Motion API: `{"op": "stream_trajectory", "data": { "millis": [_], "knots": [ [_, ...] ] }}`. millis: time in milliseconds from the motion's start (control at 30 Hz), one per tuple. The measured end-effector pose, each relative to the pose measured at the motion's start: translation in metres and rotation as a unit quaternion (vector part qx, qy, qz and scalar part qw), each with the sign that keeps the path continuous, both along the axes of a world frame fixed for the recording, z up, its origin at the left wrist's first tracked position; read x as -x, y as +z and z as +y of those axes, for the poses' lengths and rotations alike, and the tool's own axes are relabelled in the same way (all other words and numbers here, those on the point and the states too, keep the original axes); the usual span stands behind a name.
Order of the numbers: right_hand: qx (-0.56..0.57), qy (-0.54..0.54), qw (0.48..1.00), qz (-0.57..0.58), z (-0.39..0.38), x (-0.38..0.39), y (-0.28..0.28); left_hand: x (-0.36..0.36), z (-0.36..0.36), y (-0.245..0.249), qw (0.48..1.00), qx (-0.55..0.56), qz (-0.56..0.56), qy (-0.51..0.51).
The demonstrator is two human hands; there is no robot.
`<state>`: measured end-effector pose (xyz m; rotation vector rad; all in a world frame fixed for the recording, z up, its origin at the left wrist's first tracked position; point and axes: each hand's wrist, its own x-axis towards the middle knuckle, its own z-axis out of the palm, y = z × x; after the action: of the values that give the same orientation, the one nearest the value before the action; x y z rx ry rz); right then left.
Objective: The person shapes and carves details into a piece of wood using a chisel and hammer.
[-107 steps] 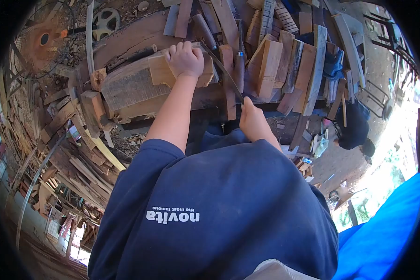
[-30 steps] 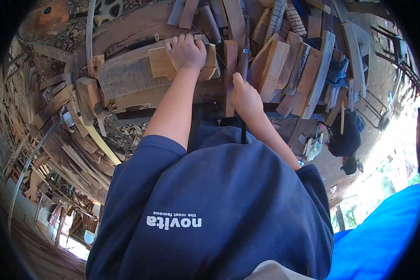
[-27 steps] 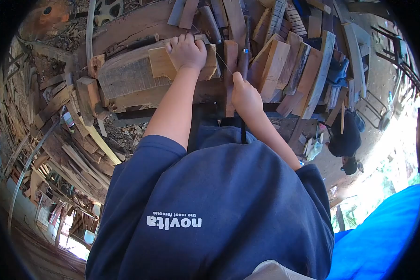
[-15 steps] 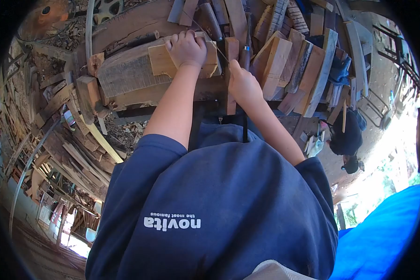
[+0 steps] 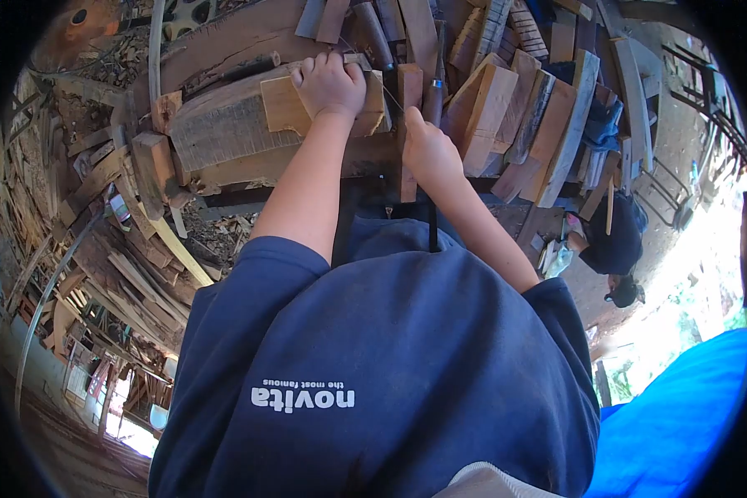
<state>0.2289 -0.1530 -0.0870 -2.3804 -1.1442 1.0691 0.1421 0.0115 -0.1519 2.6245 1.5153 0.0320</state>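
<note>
My left hand (image 5: pixel 330 83) presses down on a pale wooden block (image 5: pixel 286 106) that lies on a big rough timber (image 5: pixel 224 133), fingers curled over the block's far edge. My right hand (image 5: pixel 427 151) is closed around the handle of a hand saw. Its thin blade (image 5: pixel 390 93) runs up and to the left past the block's right end, close to my left hand. Both bare forearms reach out from my dark blue shirt (image 5: pixel 373 365).
Stacked planks and offcuts (image 5: pixel 515 100) crowd the bench to the right of the saw. A heap of scrap wood (image 5: pixel 133 257) lies at the left. A person in dark clothes (image 5: pixel 610 249) crouches at the right. A blue tarp (image 5: pixel 681 415) fills the lower right.
My right hand has pushed the saw forward toward the block since the oldest frame, then crept slightly further in the last second. My left hand stays on the block.
</note>
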Motion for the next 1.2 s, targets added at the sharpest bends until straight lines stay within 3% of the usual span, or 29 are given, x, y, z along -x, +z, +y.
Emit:
{"op": "stream_trajectory", "data": {
  "millis": [367, 867, 1200],
  "knots": [
    [-0.016, -0.004, 1.0, 0.005, 0.005, 0.001, 0.0, 0.0, 0.0, -0.002, 1.0, -0.003, -0.012, 0.001],
    [0.067, 0.036, 0.997, 0.024, 0.018, -0.014, 0.029, -0.001, -0.001, 0.0, 1.0, 0.003, -0.026, 0.01],
    [0.06, 0.008, 0.998, 0.036, -0.049, -0.009, 0.04, 0.0, 0.0, 0.0, 0.999, -0.008, -0.043, 0.001]
  ]
}}
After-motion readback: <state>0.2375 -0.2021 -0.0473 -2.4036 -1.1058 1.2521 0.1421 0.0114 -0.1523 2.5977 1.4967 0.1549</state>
